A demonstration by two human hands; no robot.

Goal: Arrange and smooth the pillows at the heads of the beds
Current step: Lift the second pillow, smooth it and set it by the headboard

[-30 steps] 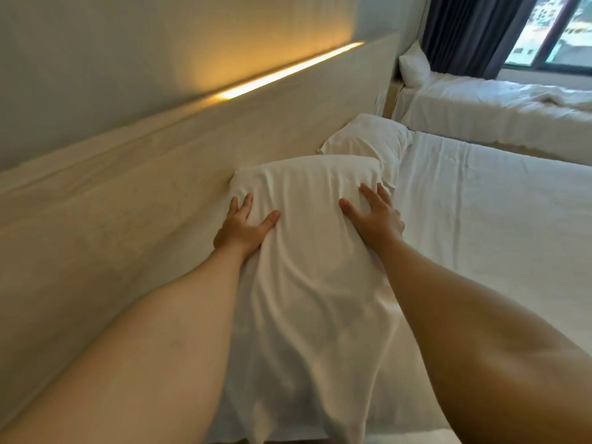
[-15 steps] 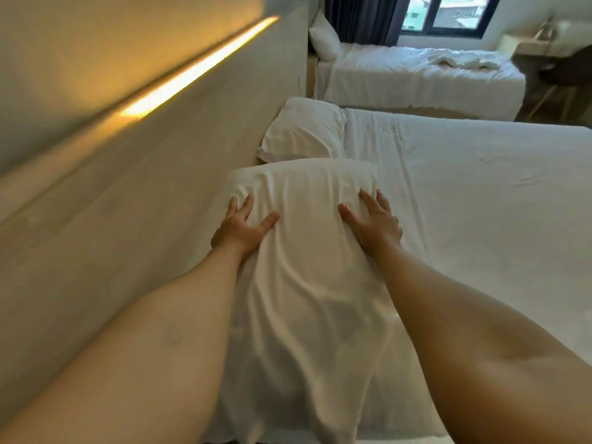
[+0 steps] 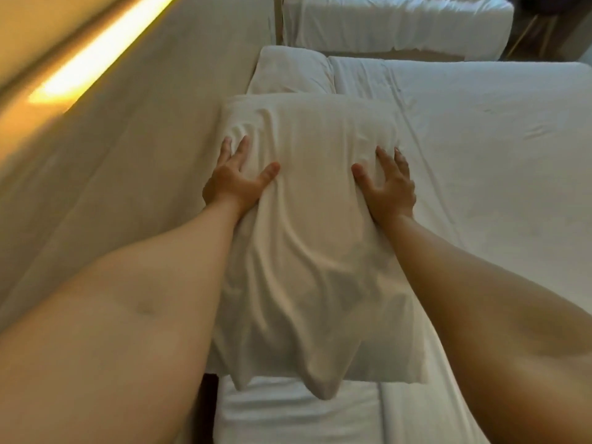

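Since the earlier frame the view has tipped downward; the window is gone from sight, and both hands have stayed on the same pillow. The bed carries this near pillow beside the headboard, with a second pillow just behind it. The left hand and right hand press flat, fingers spread. I judge smoothing is in progress; next, the wrinkles near the front need stroking out. The far bed is cut off, and its pillow is hidden.
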